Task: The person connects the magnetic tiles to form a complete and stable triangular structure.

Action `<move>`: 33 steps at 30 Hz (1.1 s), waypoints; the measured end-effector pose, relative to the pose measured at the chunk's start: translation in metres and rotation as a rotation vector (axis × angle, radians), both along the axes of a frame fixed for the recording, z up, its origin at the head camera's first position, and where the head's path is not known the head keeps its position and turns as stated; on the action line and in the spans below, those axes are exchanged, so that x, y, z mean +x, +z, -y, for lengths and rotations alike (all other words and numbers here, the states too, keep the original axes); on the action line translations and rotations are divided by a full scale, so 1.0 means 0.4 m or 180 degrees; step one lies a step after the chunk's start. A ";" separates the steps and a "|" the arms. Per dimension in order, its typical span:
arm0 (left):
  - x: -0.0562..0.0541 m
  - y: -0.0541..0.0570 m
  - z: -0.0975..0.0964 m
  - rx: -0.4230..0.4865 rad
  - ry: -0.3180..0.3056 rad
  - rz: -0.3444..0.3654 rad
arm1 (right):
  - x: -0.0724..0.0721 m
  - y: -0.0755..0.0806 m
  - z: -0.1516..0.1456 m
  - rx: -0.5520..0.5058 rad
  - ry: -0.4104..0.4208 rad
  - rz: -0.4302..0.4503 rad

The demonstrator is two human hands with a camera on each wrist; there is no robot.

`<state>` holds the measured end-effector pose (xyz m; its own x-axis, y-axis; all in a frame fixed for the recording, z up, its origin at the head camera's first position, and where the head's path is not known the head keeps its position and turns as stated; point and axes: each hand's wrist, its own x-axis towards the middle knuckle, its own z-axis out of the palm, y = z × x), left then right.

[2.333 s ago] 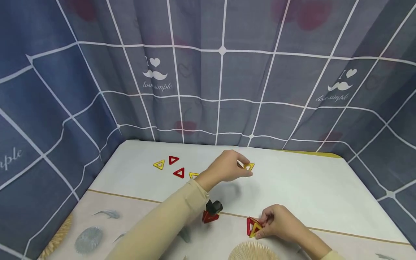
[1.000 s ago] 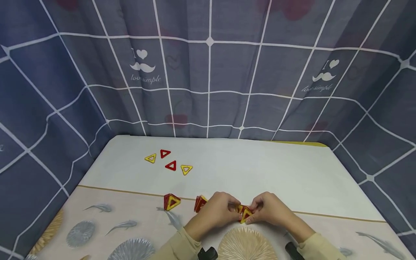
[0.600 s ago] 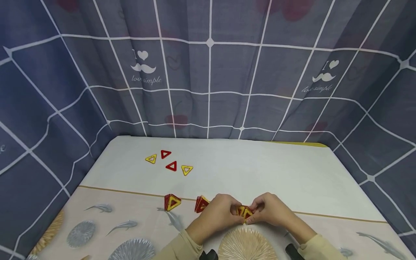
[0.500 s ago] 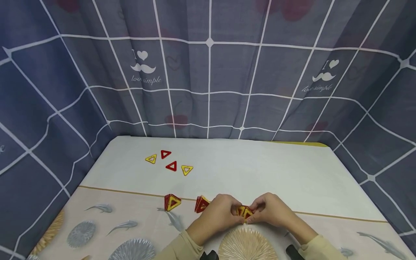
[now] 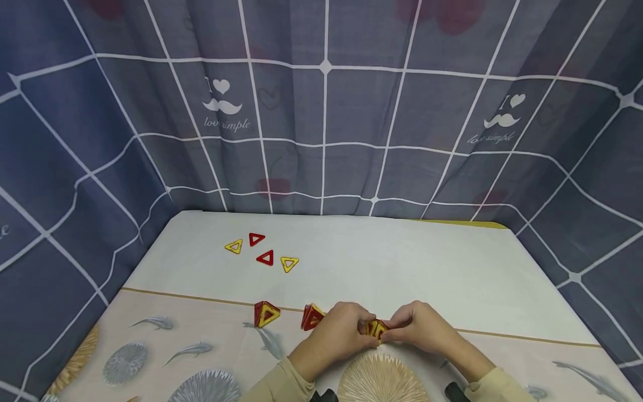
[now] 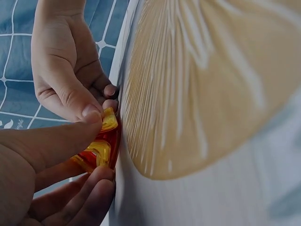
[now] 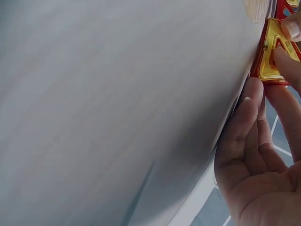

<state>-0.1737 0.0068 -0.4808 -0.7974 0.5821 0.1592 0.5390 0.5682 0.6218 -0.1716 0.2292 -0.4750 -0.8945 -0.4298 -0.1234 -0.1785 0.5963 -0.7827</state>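
Both hands meet at a small pyramid of red and yellow magnetic triangle tiles (image 5: 375, 328) at the front of the table. My left hand (image 5: 339, 329) pinches its left side between thumb and fingers. On the right side, my right hand (image 5: 422, 326) pinches it with thumb and fingertips. The left wrist view shows the yellow tile edges (image 6: 101, 150) between the two thumbs, close over the tablecloth. In the right wrist view a yellow tile (image 7: 269, 56) faces the camera, with red edges behind it. Fingers hide part of the pyramid.
Two red-and-yellow pyramids stand to the left, one further off (image 5: 266, 314) and one (image 5: 312, 317) beside my left hand. Behind them lie two loose yellow triangles (image 5: 289, 264) and two red triangles (image 5: 265, 257). A grid-patterned curtain (image 5: 326, 111) surrounds the table's back and sides.
My left hand came back from the white area with a yellow triangle to the tiles at my right hand, and both hands now grip the pyramid. Lately it has turned slightly between the fingers.
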 end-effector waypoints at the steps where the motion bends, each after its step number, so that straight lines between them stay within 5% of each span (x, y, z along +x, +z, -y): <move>1: 0.000 0.001 0.000 -0.0019 -0.0018 -0.0007 | 0.000 0.000 0.000 0.0008 0.0018 -0.0019; 8: 0.000 0.003 0.002 -0.0203 -0.0136 -0.0049 | -0.002 0.003 0.001 0.0028 0.0115 -0.0091; 33: 0.002 0.007 0.000 -0.0179 0.0016 0.0179 | -0.003 0.005 0.006 0.0121 0.0173 -0.0143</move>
<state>-0.1728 0.0070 -0.4781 -0.8071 0.5848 0.0813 0.5012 0.6057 0.6180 -0.1727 0.2269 -0.4731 -0.8749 -0.4736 -0.1009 -0.2458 0.6139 -0.7501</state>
